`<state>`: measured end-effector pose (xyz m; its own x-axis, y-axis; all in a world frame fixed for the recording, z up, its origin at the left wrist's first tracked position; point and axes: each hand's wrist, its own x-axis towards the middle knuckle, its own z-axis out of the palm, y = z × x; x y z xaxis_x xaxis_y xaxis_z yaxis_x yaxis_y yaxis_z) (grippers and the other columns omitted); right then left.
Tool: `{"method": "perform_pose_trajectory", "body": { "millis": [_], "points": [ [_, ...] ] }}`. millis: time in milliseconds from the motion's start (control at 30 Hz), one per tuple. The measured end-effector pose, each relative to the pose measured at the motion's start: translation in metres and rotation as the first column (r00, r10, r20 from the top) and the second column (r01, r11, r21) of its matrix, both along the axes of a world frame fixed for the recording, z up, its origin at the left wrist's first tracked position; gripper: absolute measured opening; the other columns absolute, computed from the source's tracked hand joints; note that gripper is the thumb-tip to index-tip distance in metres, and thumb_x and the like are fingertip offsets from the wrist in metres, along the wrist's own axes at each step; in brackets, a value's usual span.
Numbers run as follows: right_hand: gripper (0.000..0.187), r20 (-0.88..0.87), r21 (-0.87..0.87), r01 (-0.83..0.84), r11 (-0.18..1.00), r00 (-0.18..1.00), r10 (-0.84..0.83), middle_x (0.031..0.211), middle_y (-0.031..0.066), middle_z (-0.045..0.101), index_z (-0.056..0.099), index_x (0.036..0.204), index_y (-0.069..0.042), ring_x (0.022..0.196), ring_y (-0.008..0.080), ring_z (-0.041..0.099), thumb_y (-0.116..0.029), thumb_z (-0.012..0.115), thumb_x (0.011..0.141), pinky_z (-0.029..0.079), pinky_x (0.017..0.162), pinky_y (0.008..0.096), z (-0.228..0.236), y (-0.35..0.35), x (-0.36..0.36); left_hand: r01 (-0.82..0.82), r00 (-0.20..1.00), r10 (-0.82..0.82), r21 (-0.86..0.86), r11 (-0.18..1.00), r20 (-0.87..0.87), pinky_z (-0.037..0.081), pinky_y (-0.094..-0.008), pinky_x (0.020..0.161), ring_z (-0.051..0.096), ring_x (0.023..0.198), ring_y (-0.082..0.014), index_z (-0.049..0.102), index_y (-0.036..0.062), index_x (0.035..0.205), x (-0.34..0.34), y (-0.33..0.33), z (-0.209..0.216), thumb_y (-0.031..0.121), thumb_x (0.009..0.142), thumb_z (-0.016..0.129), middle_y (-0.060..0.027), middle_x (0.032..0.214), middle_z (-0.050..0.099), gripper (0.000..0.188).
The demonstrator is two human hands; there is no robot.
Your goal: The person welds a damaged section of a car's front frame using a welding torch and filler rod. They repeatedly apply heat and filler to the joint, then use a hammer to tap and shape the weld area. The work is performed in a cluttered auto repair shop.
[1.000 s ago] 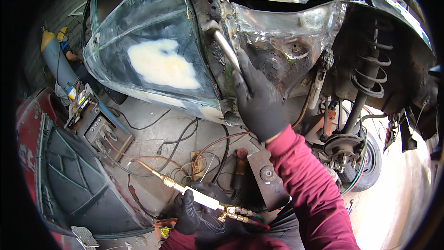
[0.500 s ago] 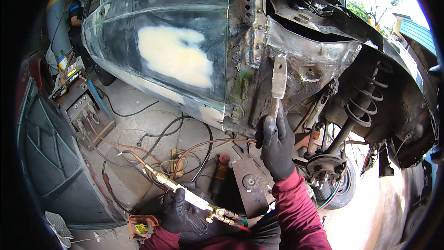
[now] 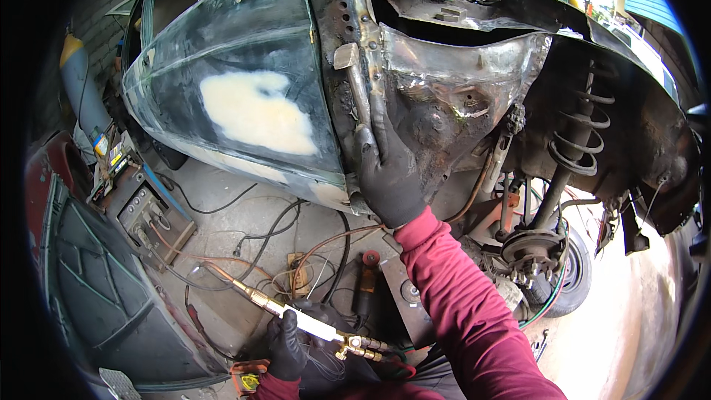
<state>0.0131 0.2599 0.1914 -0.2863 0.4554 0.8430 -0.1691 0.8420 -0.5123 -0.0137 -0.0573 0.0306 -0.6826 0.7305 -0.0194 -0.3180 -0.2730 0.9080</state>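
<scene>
My black-gloved right hand (image 3: 392, 178) reaches forward, closed around the handle of a hammer (image 3: 358, 92). The hammer's head lies over the rusty door pillar (image 3: 376, 96) of a stripped car body; I cannot tell whether it touches. To the left of the pillar is the car door (image 3: 244, 37), dark and sanded, with a cream filler patch (image 3: 257, 112). Low in front of me, my gloved left hand (image 3: 286, 348) is closed around a brass-and-white gas torch (image 3: 315, 324). The torch's nozzle end points up and left, and no flame shows. Hoses run from its valve end.
A coil spring strut (image 3: 581, 137) and brake hub (image 3: 529, 255) stand exposed at right, above a loose wheel (image 3: 570, 285). At left are a welding machine (image 3: 152, 215), a gas cylinder (image 3: 83, 89) and a detached door panel (image 3: 111, 304). Cables (image 3: 259, 237) cross the floor.
My right hand has moved up and to the left with the hammer, bringing its head over the door pillar. The view has turned somewhat. My left hand still holds the torch low.
</scene>
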Motion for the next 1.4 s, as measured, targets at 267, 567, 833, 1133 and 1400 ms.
{"method": "perform_pose_trajectory", "body": {
  "millis": [267, 567, 833, 1133, 1400],
  "points": [
    [0.052, 0.007, -0.095, -0.039, 0.995, 0.999, 0.040, 0.131, 0.0314, 0.068, 0.050, 0.159, -0.004, 0.116, 0.0494, 0.069, -0.020, 0.057, 0.111, 0.055, 0.099, 0.0483, -0.002, 0.010, -0.001, -0.009, 0.998, 0.006, -0.051, 0.999, -0.063, 0.054, -0.0347, 0.055, 0.069, 0.061, -0.0253, 0.059, -0.0029, 0.134, 0.004, 0.003, 0.000, 0.044, 0.116, 0.051, -0.0214, 0.097, 0.077, 0.051],
    [0.055, 0.020, -0.094, -0.072, 0.993, 0.997, 0.074, 0.145, 0.0289, 0.064, 0.048, 0.162, -0.006, 0.129, 0.0458, 0.066, -0.022, 0.059, 0.111, 0.054, 0.106, 0.0474, -0.005, 0.009, 0.004, 0.001, 0.997, -0.004, -0.035, 0.999, -0.077, 0.055, -0.0361, 0.056, 0.069, 0.061, -0.0261, 0.060, -0.0032, 0.134, 0.008, 0.010, -0.001, 0.042, 0.116, 0.050, -0.0216, 0.095, 0.077, 0.049],
    [0.057, 0.021, -0.062, -0.061, 0.996, 0.998, 0.063, 0.143, 0.0299, 0.064, 0.046, 0.163, -0.006, 0.128, 0.0467, 0.066, -0.021, 0.060, 0.110, 0.055, 0.105, 0.0473, -0.003, 0.015, 0.006, -0.012, 0.997, 0.010, -0.027, 1.000, -0.076, 0.055, -0.0355, 0.056, 0.070, 0.062, -0.0254, 0.059, -0.0034, 0.133, 0.011, 0.012, 0.003, 0.043, 0.116, 0.050, -0.0212, 0.092, 0.076, 0.050],
    [0.055, -0.038, -0.035, -0.057, 0.998, 0.998, 0.055, 0.144, 0.0292, 0.065, 0.046, 0.163, -0.006, 0.125, 0.0456, 0.069, -0.019, 0.056, 0.111, 0.055, 0.102, 0.0423, -0.012, 0.010, 0.005, -0.014, 0.993, 0.005, -0.070, 0.997, -0.120, 0.054, -0.0351, 0.056, 0.069, 0.063, -0.0253, 0.058, -0.0032, 0.133, 0.013, 0.012, 0.004, 0.042, 0.117, 0.048, -0.0204, 0.092, 0.076, 0.049],
    [0.054, -0.023, 0.058, -0.002, 0.998, 1.000, 0.004, 0.143, 0.0303, 0.064, 0.047, 0.162, -0.004, 0.125, 0.0472, 0.068, -0.018, 0.056, 0.111, 0.055, 0.102, 0.0439, -0.005, 0.014, 0.007, 0.012, 0.989, -0.031, -0.129, 0.992, -0.147, 0.055, -0.0366, 0.057, 0.069, 0.063, -0.0254, 0.057, -0.0040, 0.135, 0.012, 0.007, 0.006, 0.040, 0.118, 0.045, -0.0202, 0.093, 0.076, 0.049]
  ]
}}
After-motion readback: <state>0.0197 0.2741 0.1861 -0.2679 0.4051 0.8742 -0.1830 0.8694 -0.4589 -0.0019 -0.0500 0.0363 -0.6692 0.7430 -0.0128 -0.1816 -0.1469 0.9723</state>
